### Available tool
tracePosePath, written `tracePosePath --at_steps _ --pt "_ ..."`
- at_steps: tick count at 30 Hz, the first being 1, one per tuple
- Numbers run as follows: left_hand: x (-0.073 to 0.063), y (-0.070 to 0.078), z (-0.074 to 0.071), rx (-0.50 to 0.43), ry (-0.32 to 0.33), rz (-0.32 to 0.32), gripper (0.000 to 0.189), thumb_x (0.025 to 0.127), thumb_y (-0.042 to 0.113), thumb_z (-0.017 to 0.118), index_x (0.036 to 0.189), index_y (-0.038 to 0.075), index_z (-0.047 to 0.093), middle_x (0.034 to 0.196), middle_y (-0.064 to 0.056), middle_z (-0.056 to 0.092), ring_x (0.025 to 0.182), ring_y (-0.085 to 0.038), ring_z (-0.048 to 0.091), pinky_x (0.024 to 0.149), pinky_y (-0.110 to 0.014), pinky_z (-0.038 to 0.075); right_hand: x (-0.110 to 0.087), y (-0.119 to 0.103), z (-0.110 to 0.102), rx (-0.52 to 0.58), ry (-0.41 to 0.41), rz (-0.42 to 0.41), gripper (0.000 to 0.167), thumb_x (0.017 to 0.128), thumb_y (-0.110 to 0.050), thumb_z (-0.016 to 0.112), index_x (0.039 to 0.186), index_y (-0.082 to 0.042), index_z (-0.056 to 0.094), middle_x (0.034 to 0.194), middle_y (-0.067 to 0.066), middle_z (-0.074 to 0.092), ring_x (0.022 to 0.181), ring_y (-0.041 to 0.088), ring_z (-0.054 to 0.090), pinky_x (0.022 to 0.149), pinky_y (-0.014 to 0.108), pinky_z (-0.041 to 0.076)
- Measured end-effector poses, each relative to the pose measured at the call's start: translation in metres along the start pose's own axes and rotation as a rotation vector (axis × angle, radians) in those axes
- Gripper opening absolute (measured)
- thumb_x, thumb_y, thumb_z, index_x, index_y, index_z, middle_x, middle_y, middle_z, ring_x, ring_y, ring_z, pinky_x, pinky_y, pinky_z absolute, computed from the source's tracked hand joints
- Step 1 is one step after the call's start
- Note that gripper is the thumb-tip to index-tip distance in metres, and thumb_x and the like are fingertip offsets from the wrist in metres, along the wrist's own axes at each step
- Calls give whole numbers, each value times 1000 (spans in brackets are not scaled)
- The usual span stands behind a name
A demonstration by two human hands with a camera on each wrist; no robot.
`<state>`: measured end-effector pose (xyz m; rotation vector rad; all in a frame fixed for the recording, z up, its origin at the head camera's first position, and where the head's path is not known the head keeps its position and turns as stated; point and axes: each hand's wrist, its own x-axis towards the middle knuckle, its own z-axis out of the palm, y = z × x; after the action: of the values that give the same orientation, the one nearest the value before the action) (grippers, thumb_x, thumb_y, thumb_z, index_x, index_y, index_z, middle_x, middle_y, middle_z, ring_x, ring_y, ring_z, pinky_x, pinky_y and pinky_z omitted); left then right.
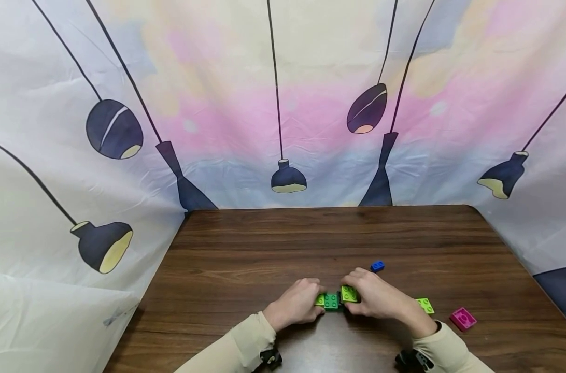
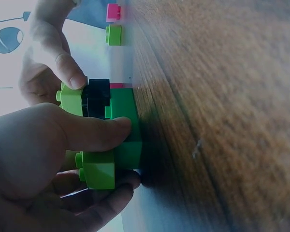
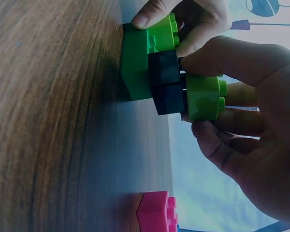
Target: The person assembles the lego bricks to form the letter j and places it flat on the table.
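Observation:
A long dark green toy brick [image 1: 331, 301] lies on the table, with a lime brick [image 2: 99, 176] on one end and a black brick [image 3: 164, 82] on the other. My left hand [image 1: 298, 301] grips the green brick, thumb along its near side and fingers behind. Between thumb and fingers, my right hand [image 1: 375, 294] pinches a second lime brick [image 3: 203, 96], studs facing up, just over the black brick. A narrow gap shows between these two in the right wrist view.
Beyond the right hand sits a small blue brick [image 1: 377, 266]. Another lime brick [image 1: 425, 305] lies partly behind the right wrist, and a pink brick [image 1: 463, 319] is farther right. The wooden tabletop [image 1: 264, 243] ends at a printed cloth backdrop [image 1: 236, 155].

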<state>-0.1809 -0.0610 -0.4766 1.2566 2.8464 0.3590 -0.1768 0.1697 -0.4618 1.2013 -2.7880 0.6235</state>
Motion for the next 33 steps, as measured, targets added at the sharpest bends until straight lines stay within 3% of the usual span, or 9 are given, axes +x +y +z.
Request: tracePosePath --at_steps 18,33 --pt "0 -2 2 -8 11 4 18 80 22 79 94 13 71 78 8 56 66 0 45 55 -14 37 4 -2 0 11 -30 14 31 83 -28 74 108 -10 67 95 -6 61 84 5 50 67 23 45" --pt "0 -1 2 -3 0 -6 21 80 22 79 98 13 71 80 8 56 68 0 47 58 -13 39 5 -1 1 -9 -14 -10 32 82 -29 75 107 -10 68 95 -6 62 85 5 51 67 22 44"
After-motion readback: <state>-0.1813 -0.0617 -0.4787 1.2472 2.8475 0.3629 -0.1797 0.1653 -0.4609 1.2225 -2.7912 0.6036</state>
